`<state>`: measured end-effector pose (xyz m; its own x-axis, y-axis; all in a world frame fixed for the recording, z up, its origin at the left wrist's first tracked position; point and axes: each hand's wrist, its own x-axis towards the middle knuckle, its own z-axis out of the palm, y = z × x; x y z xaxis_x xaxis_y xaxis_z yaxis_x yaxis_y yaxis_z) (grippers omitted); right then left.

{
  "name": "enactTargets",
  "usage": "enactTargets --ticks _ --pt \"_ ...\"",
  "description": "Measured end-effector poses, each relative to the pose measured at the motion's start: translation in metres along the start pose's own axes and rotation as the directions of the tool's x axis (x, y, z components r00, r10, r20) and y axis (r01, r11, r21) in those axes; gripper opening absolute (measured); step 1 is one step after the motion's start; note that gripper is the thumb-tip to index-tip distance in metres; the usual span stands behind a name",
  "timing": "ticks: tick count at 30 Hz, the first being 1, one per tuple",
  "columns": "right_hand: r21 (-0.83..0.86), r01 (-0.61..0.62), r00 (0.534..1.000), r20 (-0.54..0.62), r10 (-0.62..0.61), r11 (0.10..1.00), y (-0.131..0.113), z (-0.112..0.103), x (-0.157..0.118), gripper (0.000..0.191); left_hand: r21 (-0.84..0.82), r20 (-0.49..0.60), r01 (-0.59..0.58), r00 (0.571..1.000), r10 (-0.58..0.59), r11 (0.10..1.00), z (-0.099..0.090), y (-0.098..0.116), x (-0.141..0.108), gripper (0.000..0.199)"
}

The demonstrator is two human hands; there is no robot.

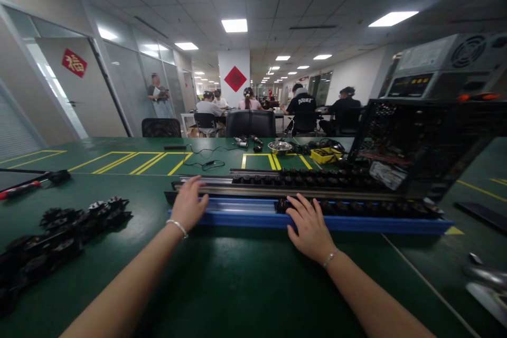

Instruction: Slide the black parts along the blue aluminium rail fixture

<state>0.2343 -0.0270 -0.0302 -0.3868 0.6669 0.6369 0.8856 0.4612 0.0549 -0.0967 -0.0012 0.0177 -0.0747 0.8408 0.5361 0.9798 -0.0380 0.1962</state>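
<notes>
1. Across the green table (237, 290), directly ahead of the person: blue rail (380, 225), one, lying with its long axis running left to right; one end is pointing left, the other right and slightly nearer the person.
2. Black parts (356, 207), one row, filling the rail from about its middle to near its right end; the left stretch is showing bare blue.
3. Left hand (189, 203), reaching over the rail's left end; thumb standing apart from the fingers; contact unclear.
4. Right hand (311, 226), lying over the leftmost black parts, fingers spreading; whether it is gripping one cannot be told.
5. Grey rails (237, 190), lying just behind, running roughly parallel.
6. Computer case (420, 148), standing behind the right portion.
7. Metal bowl (279, 147) and yellow basket (326, 156), sitting farther back.
8. Dark pile (59, 243), lying well apart, at left.
</notes>
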Motion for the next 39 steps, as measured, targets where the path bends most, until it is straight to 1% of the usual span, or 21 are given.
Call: enactTargets --ticks 1,2,3,5,6,8,10,12,17,27,31,39 --pt "0.006 0.002 1.0 0.007 -0.002 1.0 0.0 0.0 0.0 0.026 -0.086 0.067 -0.149 0.986 0.155 0.985 0.005 0.02 -0.005 0.03" --pt "0.011 0.004 1.0 0.012 -0.004 1.0 0.0 0.0 0.0 0.027 -0.167 0.123 -0.27 0.949 0.292 0.948 0.011 0.04 -0.01 0.032" --pt "0.015 0.004 1.0 0.017 -0.005 1.0 0.0 0.0 0.0 0.027 -0.216 0.156 -0.339 0.914 0.375 0.916 0.017 0.058 -0.017 0.035" --pt "0.016 0.002 1.0 0.026 -0.003 1.0 0.0 0.0 0.0 0.028 -0.244 0.209 -0.399 0.868 0.45 0.884 0.029 0.087 -0.029 0.045" --pt "0.015 -0.001 1.0 0.029 0.001 1.0 0.0 0.0 0.0 0.028 -0.239 0.234 -0.396 0.863 0.448 0.887 0.034 0.097 -0.034 0.05" --pt "0.018 -0.011 0.999 0.035 0.01 1.0 0.0 -0.001 0.0 0.028 -0.194 0.256 -0.372 0.874 0.413 0.908 0.043 0.109 -0.041 0.055" --pt "0.029 -0.019 0.999 0.038 0.018 0.999 0.0 -0.001 0.0 0.028 -0.14 0.228 -0.381 0.886 0.404 0.914 0.049 0.112 -0.045 0.053" --pt "0.04 -0.02 0.999 0.037 0.018 0.999 0.0 -0.001 0.001 0.028 -0.108 0.194 -0.406 0.887 0.42 0.907 0.05 0.111 -0.048 0.051" --pt "0.059 -0.001 0.999 0.038 -0.001 0.998 -0.001 -0.002 0.002 0.028 -0.106 0.167 -0.429 0.882 0.441 0.897 0.047 0.106 -0.052 0.05" --pt "0.064 0.013 0.998 0.054 -0.017 0.998 -0.004 -0.003 0.001 0.03 -0.147 0.165 -0.414 0.885 0.435 0.898 0.043 0.108 -0.053 0.05" --pt "0.073 0.028 0.998 0.062 -0.033 0.997 -0.006 -0.003 0.001 0.033 -0.134 0.182 -0.423 0.878 0.442 0.896 0.042 0.108 -0.054 0.052" --pt "0.034 0.076 0.993 0.085 -0.079 0.997 -0.008 -0.001 0.001 0.038 -0.106 0.201 -0.453 0.862 0.466 0.885 0.041 0.11 -0.056 0.055"
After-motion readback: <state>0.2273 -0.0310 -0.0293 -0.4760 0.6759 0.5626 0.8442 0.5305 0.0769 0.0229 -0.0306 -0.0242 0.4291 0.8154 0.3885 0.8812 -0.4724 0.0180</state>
